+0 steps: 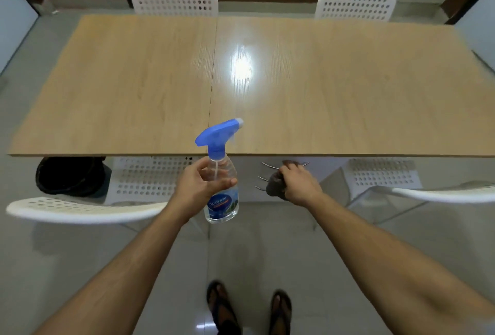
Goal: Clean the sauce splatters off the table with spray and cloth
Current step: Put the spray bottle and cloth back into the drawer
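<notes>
A clear spray bottle [222,202] with a blue trigger head and a blue label is upright in front of the table's near edge; my left hand [199,187] grips its upper body. My right hand [298,183] holds a bunched dark brown cloth [274,186] just below the near edge. The light wooden table [134,88] stretches across the view, with a bright lamp glare near its middle. I cannot make out any sauce marks on it.
Two white perforated chairs [175,1] stand at the far side and two more [80,210] at the near side, left and right of me. A black bin [68,176] sits under the table's left end. White drawers with metal handles [267,171] are below the near edge.
</notes>
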